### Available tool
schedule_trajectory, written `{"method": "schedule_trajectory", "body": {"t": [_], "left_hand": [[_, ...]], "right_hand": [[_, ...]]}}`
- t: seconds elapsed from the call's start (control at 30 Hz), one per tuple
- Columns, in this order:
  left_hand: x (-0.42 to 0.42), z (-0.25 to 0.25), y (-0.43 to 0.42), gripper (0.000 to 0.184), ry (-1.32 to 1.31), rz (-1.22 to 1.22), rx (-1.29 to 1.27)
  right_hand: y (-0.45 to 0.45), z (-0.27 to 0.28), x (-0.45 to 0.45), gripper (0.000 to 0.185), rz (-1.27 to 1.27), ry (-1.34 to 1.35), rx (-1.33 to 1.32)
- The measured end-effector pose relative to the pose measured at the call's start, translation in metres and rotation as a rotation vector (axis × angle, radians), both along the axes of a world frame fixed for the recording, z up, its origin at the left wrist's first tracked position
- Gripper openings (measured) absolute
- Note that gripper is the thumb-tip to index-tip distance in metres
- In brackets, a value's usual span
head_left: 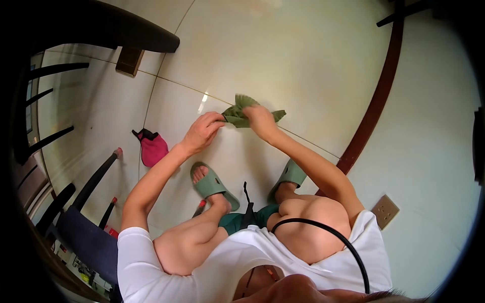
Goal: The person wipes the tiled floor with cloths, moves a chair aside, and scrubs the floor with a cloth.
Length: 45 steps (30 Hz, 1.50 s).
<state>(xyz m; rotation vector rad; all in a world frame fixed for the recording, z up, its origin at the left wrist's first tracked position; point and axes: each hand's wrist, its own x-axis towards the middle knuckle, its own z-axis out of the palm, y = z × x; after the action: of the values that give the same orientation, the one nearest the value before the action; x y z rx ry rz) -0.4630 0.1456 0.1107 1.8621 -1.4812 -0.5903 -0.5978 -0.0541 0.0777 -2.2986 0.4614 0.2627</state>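
Note:
In the head view, a crumpled green cloth (237,115) with a ribbed, fanned-out edge is held above the tiled floor. My left hand (203,132) pinches its left end, where a dark edge shows at the fingertips. My right hand (261,122) is closed over the cloth's middle, its fingers curled and slightly blurred. Part of the cloth is hidden behind that hand, and one corner sticks out to its right. A pink cloth item (154,151) with black trim lies on the floor, to the left of my left forearm.
Green slippers (214,187) are on my feet below my hands. To the left stand a chair with a dark seat (86,242) and other dark furniture legs (58,70). A dark red baseboard (374,111) runs along the wall at right, with a socket (385,211). A black cable (328,228) loops over my lap.

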Motion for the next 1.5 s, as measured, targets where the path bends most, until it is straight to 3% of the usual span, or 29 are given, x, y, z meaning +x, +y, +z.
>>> {"method": "schedule_trajectory", "body": {"t": [0.23, 0.37, 0.47, 0.6, 0.67, 0.87, 0.97, 1.07, 1.17, 1.37, 1.5], "left_hand": [[0.001, -0.015, -0.001, 0.028, 0.0, 0.038, -0.014], [-0.007, -0.015, -0.016, 0.023, 0.003, 0.001, -0.031], [-0.007, -0.014, -0.024, 0.022, -0.003, -0.016, -0.047], [-0.008, -0.014, -0.025, 0.022, -0.015, -0.017, -0.022], [-0.008, -0.013, -0.023, 0.022, -0.013, -0.022, -0.008], [-0.004, -0.017, -0.013, 0.024, 0.013, 0.04, 0.017], [-0.001, -0.016, -0.015, 0.024, 0.014, 0.013, 0.011], [0.001, -0.017, -0.018, 0.024, 0.011, 0.034, 0.007], [0.001, -0.02, -0.023, 0.024, 0.012, 0.027, -0.011], [-0.001, -0.015, -0.027, 0.024, 0.01, 0.021, -0.014], [-0.007, -0.019, -0.032, 0.024, 0.008, -0.011, -0.032]], "right_hand": [[-0.079, 0.025, -0.176, 0.021, -0.137, 0.211, -0.16], [-0.114, 0.034, -0.272, 0.008, -0.225, 0.23, -0.353], [-0.131, 0.036, -0.302, 0.011, -0.195, 0.31, -0.359], [-0.136, 0.04, -0.299, 0.005, -0.136, 0.25, -0.316], [-0.135, 0.038, -0.299, 0.012, -0.121, 0.164, -0.261], [-0.126, 0.036, -0.303, 0.002, -0.231, 0.16, -0.232], [-0.122, 0.042, -0.297, 0.005, -0.462, 0.16, -0.31], [-0.117, 0.064, -0.275, 0.006, -0.249, 0.153, -0.277], [-0.115, 0.048, -0.272, 0.008, -0.2, 0.176, -0.261], [-0.109, 0.026, -0.267, 0.006, -0.294, 0.104, -0.18], [-0.097, 0.026, -0.217, 0.011, -0.242, 0.127, -0.137]]}}
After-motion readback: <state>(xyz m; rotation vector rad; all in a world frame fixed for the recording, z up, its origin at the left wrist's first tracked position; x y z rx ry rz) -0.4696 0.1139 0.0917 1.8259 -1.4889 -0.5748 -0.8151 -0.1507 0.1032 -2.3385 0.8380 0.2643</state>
